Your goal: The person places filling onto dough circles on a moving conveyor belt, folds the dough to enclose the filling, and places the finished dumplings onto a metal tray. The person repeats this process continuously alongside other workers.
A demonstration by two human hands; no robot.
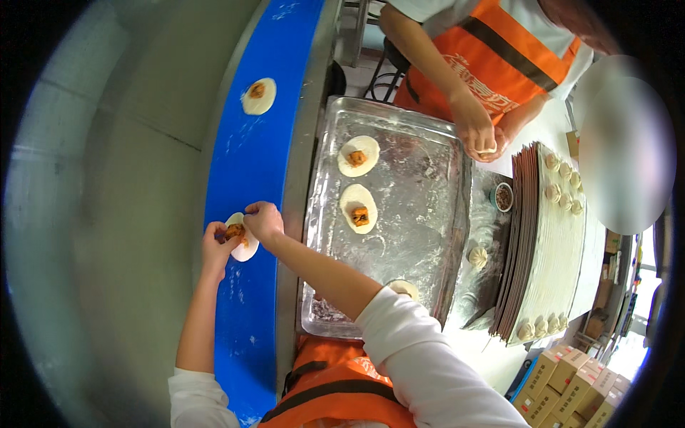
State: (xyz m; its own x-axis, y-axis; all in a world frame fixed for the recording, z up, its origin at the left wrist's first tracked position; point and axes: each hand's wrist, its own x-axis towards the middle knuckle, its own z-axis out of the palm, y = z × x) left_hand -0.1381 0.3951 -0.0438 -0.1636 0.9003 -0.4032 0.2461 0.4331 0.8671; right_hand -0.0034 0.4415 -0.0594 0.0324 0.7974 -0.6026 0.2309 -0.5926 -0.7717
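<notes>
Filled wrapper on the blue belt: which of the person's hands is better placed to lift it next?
Probably the right hand: its fingers already pinch the filled wrapper's upper edge on the blue belt. The left hand only touches the wrapper's left side.

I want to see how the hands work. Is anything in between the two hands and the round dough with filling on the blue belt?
Nothing visible is in the way. The left hand and the right hand both already touch the round dough wrapper with filling, which lies on the blue belt. The fingers sit right on its edges.
</notes>
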